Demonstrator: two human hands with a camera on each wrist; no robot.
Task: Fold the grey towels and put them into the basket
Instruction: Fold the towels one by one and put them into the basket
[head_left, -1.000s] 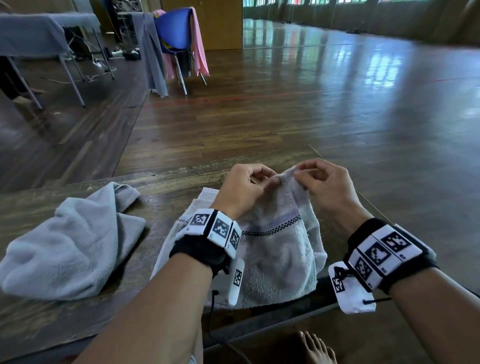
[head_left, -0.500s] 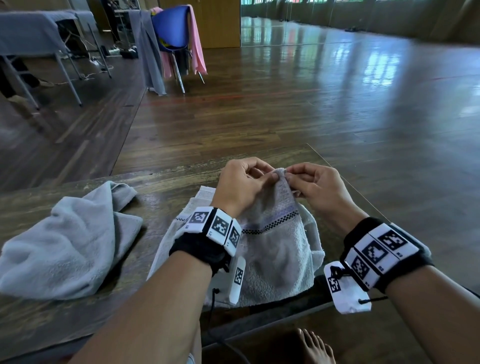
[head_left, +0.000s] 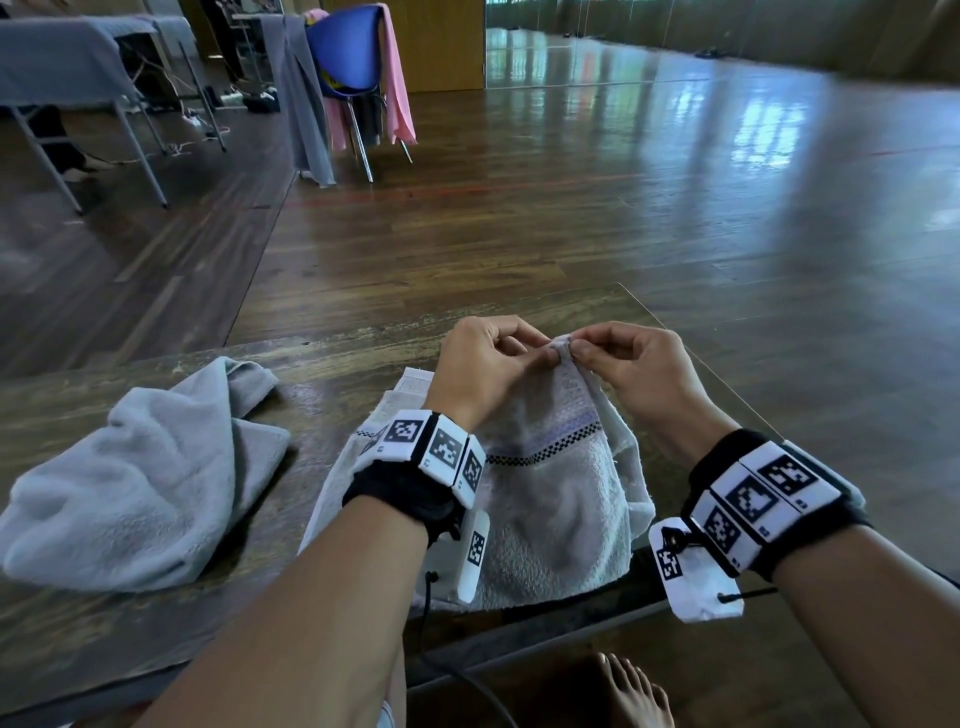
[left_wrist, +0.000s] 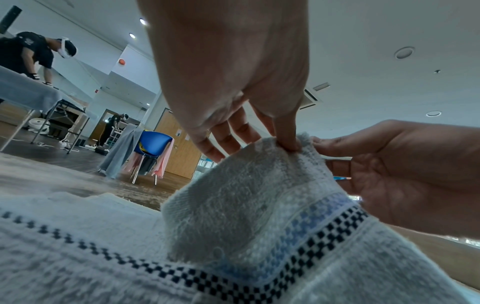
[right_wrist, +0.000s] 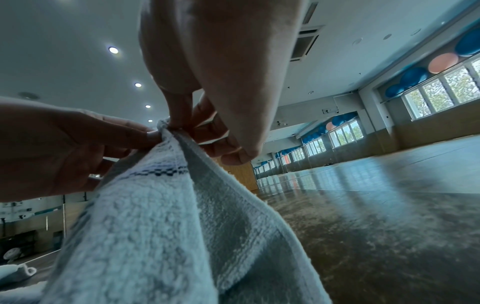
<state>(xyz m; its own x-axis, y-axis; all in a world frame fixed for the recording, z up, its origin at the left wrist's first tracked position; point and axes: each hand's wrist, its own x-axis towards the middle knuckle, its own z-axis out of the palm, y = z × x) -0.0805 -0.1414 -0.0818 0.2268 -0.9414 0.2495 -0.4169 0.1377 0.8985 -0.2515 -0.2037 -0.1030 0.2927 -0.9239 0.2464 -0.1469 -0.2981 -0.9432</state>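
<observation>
A pale grey towel (head_left: 550, 499) with a dark chequered band lies bunched on the wooden table (head_left: 332, 364) in front of me. Its top corner is lifted off the table. My left hand (head_left: 540, 354) pinches that corner from the left, and my right hand (head_left: 575, 353) pinches it from the right, fingertips almost touching. The left wrist view shows the left hand (left_wrist: 288, 145) nipping the towel (left_wrist: 246, 205) at its peak. In the right wrist view the right hand (right_wrist: 176, 125) pinches the same towel (right_wrist: 145, 216). A second grey towel (head_left: 140, 483) lies crumpled on the left. No basket is in view.
The table's right edge (head_left: 691, 358) runs close beside my right hand. A blue chair (head_left: 343, 57) draped with grey and pink cloths stands on the floor beyond. A grey-covered table (head_left: 57, 67) is at the back left. My bare foot (head_left: 628, 691) shows below the table.
Both hands have drawn together along the towel's upper edge, so the stretch of cloth held between them has narrowed to a single pinched corner.
</observation>
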